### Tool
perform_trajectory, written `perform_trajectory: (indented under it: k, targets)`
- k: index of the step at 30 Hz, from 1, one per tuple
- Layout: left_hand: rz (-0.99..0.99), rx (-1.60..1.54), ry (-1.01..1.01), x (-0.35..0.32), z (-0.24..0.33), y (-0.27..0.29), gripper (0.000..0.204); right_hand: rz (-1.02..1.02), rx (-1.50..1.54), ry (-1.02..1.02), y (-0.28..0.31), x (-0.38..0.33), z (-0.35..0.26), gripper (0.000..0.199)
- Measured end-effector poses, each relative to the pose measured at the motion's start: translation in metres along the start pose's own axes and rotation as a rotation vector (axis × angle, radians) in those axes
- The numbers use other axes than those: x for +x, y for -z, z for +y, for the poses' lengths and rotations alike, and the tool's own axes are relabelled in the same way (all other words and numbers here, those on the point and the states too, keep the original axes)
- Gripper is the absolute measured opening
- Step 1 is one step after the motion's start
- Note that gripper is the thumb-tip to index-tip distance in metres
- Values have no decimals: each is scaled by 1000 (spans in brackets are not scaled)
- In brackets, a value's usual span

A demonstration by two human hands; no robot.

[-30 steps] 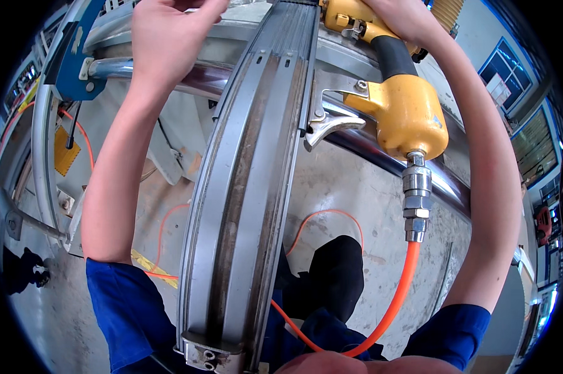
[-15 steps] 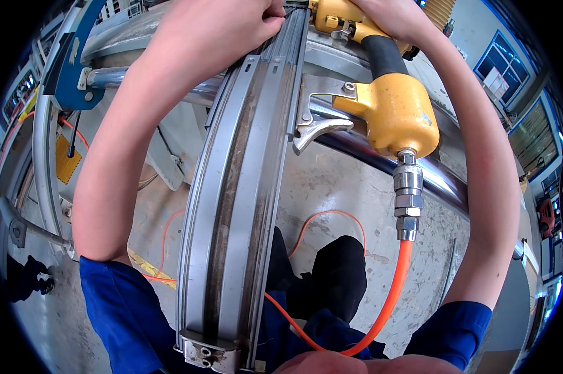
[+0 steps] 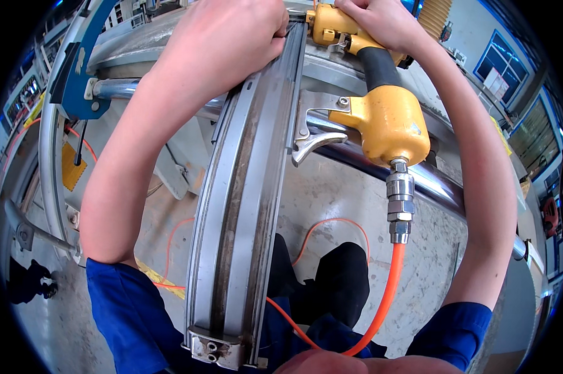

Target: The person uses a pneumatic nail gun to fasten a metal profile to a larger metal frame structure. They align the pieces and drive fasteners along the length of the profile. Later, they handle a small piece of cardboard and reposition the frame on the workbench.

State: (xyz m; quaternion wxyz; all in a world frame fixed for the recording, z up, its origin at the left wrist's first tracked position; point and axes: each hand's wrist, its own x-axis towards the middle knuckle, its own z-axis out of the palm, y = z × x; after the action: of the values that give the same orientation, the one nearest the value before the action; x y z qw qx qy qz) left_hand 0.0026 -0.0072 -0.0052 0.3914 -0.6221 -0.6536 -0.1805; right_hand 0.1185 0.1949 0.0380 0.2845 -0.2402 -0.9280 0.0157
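A yellow pneumatic nail gun (image 3: 394, 124) with a black grip (image 3: 378, 67) and a metal trigger lever (image 3: 319, 143) lies ahead of me. Its long grey metal magazine (image 3: 241, 206) runs toward my body. My left hand (image 3: 250, 37) is closed at the magazine's far end, its fingertips mostly hidden, so whatever they pinch does not show. Over the top of the gun's yellow head lies my right hand (image 3: 384, 22), curled around it, with some fingers out of sight behind it. An orange air hose (image 3: 384, 299) joins the gun through a metal coupling (image 3: 400, 193).
A shiny metal bar (image 3: 431, 184) crosses behind the gun. A blue bracket (image 3: 79, 81) and a curved metal rail (image 3: 48, 156) stand at the left. Orange hose (image 3: 331, 221) loops over the concrete floor (image 3: 331, 193). Another person's dark shoe (image 3: 48, 288) shows at far left.
The whole view has shifted slightly, so most things sit a little lower. The gun's body appears somewhat further left, nearer the magazine. Both hands stay at nearly the same places on the tool.
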Motion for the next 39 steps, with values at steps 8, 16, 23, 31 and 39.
perform_trajectory:
  k: [8,16,23,31,39]
  targets:
    - [41,29,-82,5,-10,-10,17,-18,11,-47,1,-1,-4,57]
    - [28,14,-54,7,-7,-11,17,5,-49,8,-2,4,6,55]
    - [-84,-126,13,12,-4,-2,12,-11,-13,12,1,0,4,55]
    - [3,-269,-50,0,-24,-9,12,24,-104,62,-18,22,13,55]
    - [32,-79,-2,5,-27,-37,12,97,-47,197,-19,27,38,58]
